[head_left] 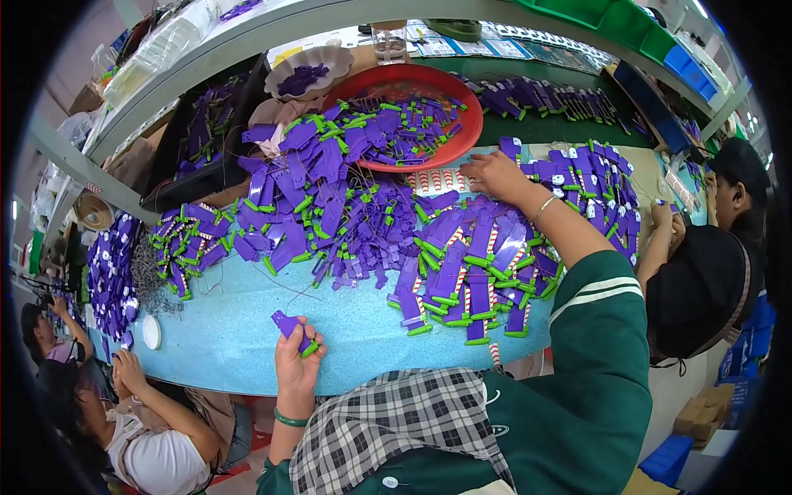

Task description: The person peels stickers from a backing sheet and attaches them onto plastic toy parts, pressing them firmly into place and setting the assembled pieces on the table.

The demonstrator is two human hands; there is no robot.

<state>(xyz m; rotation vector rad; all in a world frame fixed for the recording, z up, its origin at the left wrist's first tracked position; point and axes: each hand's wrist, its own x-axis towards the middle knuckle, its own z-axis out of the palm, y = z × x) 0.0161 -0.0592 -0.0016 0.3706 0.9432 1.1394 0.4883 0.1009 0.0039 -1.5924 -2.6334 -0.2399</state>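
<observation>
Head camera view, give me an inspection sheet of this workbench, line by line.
Surface: light blue speckled table, mostly covered at the back.
Job's things: one purple piece with a green tip in the left hand; right hand rests on a heap of purple and green pieces.
Clutter: red tray of more pieces, scalloped bowl, small white lid.
Grip: left closed on the piece; right open, fingers spread.
Cables: thin loose wires by the left piles.
Surroundings: co-workers seated at left and right; green and blue bins above.
</observation>
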